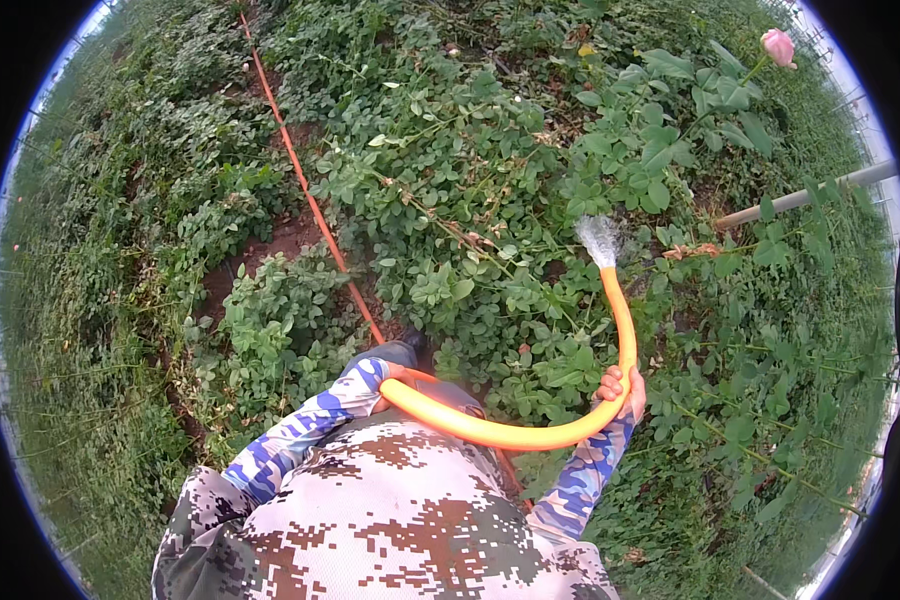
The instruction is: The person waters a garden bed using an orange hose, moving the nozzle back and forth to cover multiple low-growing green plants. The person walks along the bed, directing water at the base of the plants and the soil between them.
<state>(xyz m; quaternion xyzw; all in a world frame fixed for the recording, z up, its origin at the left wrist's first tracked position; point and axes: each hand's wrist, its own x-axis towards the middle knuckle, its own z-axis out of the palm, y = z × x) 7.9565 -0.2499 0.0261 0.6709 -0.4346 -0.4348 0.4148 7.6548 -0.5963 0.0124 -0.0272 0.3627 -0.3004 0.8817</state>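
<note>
An orange hose (pixel 495 433) curves in front of my body, and water (pixel 598 238) gushes from its upper end onto the rose bushes (pixel 457 285). My right hand (pixel 624 391) is closed around the hose a little below that outlet. On the other side my left hand (pixel 399 382) is at the hose near my waist, its fingers partly hidden behind the hose. Both forearms wear blue and white camouflage sleeves.
A long orange-red hose (pixel 300 172) runs over the ground through the foliage at the left. From the right edge a grey pole (pixel 802 199) juts in. A pink rose (pixel 778 48) stands at the upper right. Bare reddish soil (pixel 270 244) shows between bushes.
</note>
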